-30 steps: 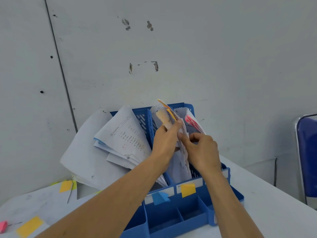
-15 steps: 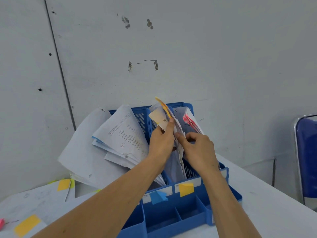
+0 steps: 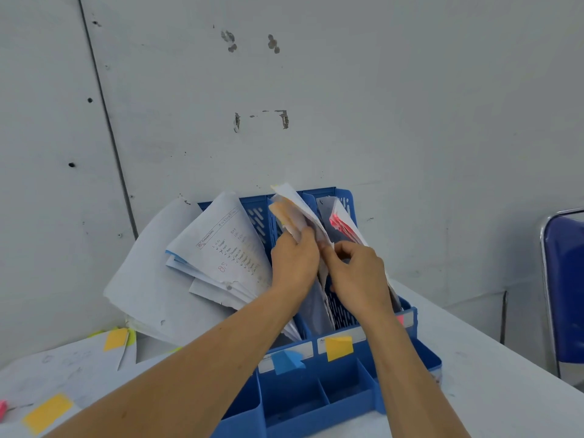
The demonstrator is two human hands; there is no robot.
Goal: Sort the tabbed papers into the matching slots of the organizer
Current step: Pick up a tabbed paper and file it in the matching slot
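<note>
Blue chair (image 3: 565,279) beside white table (image 3: 489,374), scuffed grey wall (image 3: 379,90) behind

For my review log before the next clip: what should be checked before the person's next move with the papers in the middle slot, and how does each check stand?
1. Left hand has a grip on the yellow-tabbed papers: ok.
2. Right hand pinches the same papers at their edge: ok.
3. Those papers stand in the organizer slot behind the yellow label: ok.
4. Papers seated to the bottom of the slot: cannot tell, the hands hide it.
5. Left-slot papers upright: not ok, they splay out leftward.
6. Loose papers beside the organizer sorted: not ok.
</note>
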